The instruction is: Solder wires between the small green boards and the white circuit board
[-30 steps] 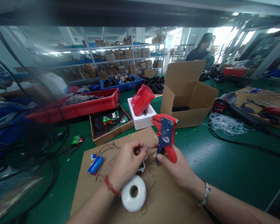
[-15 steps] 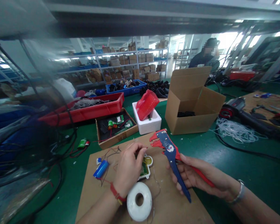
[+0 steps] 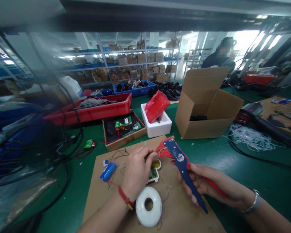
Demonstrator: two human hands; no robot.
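Observation:
My right hand (image 3: 208, 184) is wrapped round the red and blue handles of a wire stripper (image 3: 180, 158), whose jaws point up and left. My left hand (image 3: 139, 168) is closed in a pinch on a thin wire, its fingertips right at the stripper's jaws. Most of that wire is hidden by the fingers. Below my left hand lies a green circuit board in a white frame (image 3: 157, 176), partly covered by the hand. A blue cylindrical battery (image 3: 108, 171) with thin leads rests to the left on the cardboard sheet (image 3: 184, 210). Close to my left wrist is a white spool (image 3: 140, 208).
Behind the cardboard stand a shallow box of circuit boards (image 3: 122, 141), a white foam box (image 3: 160, 129) with red bubble wrap, and an open carton (image 3: 201, 129). A red tray (image 3: 106, 111) sits back left. Coiled clear tubing (image 3: 252, 137) lies right. A person sits far back.
The stripper's jaws have come to the fingertips of my left hand and look closer together. The whole view has shifted slightly, so things sit a little further right.

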